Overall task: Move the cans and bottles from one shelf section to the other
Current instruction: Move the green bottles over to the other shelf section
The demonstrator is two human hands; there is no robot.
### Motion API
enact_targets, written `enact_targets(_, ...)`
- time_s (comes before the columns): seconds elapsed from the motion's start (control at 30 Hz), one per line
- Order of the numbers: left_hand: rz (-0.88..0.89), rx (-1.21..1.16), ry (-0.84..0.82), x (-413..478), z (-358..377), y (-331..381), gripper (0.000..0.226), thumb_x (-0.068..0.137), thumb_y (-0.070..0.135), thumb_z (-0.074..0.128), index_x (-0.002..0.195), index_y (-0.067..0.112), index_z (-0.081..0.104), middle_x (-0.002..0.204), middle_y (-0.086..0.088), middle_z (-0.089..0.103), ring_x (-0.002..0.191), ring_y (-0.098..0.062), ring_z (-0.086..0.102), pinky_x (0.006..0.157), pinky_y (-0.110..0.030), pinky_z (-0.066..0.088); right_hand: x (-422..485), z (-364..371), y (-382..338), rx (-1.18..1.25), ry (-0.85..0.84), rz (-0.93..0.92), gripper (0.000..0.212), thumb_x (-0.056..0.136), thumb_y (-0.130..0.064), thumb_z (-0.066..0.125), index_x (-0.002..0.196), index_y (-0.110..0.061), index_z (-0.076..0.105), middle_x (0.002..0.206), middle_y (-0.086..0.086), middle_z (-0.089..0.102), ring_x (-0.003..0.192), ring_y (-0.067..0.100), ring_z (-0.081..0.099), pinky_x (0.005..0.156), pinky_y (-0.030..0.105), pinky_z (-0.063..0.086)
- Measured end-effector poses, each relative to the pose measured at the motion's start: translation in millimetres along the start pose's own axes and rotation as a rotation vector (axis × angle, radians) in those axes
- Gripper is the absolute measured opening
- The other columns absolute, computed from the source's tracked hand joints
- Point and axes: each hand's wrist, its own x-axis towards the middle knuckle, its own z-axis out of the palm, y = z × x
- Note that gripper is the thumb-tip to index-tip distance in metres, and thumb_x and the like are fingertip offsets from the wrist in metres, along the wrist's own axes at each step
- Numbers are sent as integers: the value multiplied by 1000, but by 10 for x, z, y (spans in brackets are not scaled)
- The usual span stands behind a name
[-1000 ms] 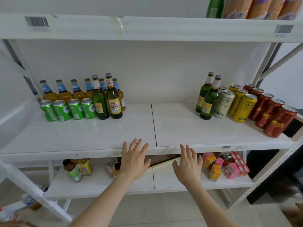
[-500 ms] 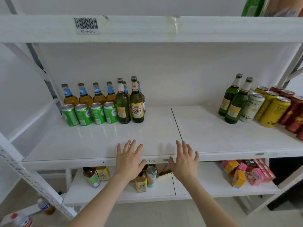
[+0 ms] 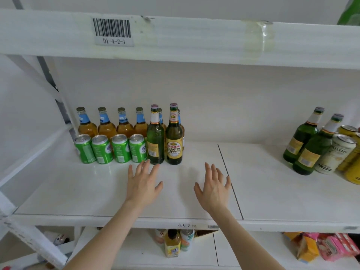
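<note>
On the left section of the white shelf (image 3: 78, 193) stand several green cans (image 3: 102, 149) in a row, amber bottles with blue neck labels (image 3: 106, 125) behind them, and two green beer bottles (image 3: 174, 139) at the row's right end. My left hand (image 3: 143, 182) hovers with fingers spread just in front of the left green bottle (image 3: 155, 141), holding nothing. My right hand (image 3: 213, 187) is also spread and empty, over the shelf near the seam. On the right section stand two more green bottles (image 3: 309, 149), a white can (image 3: 335, 153) and yellow cans (image 3: 353, 172).
An upper shelf beam with a barcode label (image 3: 112, 31) hangs overhead. A slanted frame post (image 3: 52, 88) borders the left side. The lower shelf holds small bottles (image 3: 172, 243) and pink and yellow cartons (image 3: 319, 247).
Both hands have moved forward from the shelf's front edge over the shelf toward the green bottles. The view has shifted left and closer.
</note>
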Motion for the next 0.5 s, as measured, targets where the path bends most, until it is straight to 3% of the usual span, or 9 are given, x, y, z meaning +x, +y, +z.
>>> enact_targets(0.3, -2, -30, 153, 737, -8, -622, 68, 85, 51, 61, 141, 15, 46, 140, -13, 51, 128, -32, 48, 105, -56, 39, 735, 267, -558, 115, 36, 9, 77, 92, -56, 44, 154, -21, 12, 160, 2, 25, 146, 23, 21, 118, 49, 17)
enact_targets(0.5, 48, -251, 149, 1246, -23, -766, 79, 82, 56, 65, 143, 12, 41, 142, -9, 49, 131, -28, 45, 111, -51, 36, 1147, 362, -833, 468, 32, 72, 80, 84, -48, 62, 149, -21, 23, 145, 1, 46, 132, 25, 41, 107, 46, 34)
